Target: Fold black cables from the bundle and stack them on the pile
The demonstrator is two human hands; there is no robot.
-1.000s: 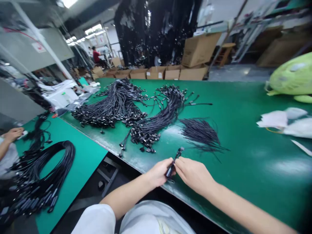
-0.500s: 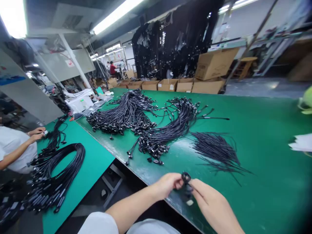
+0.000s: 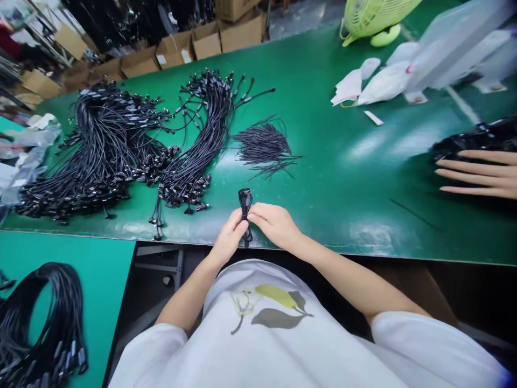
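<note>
Close to the table's front edge, a black cable (image 3: 245, 200) is folded into a small bundle. My left hand (image 3: 230, 233) is closed on its left side, thumb against the middle. My right hand (image 3: 278, 223) pinches the same bundle from the right, and its fingertips hide the bundle's waist. Beyond my hands lies a loose heap of thin black ties (image 3: 264, 143). To the left of that, a sheaf of black cables with connectors (image 3: 202, 156) stretches across the green table (image 3: 335, 178). Farther left is a larger cable pile (image 3: 105, 134).
Another person's hand (image 3: 484, 173) rests at the right by a black plastic bag (image 3: 480, 139). A green fan (image 3: 371, 19) and white plastic bags (image 3: 388, 81) stand at the back right. Cardboard boxes (image 3: 173, 49) line the far edge. Looped cables (image 3: 60, 302) lie on the lower-left table.
My view has swung right and down, bringing the fan, bags and another person's hand into sight. The cable bundle stays between my hands and now points upright.
</note>
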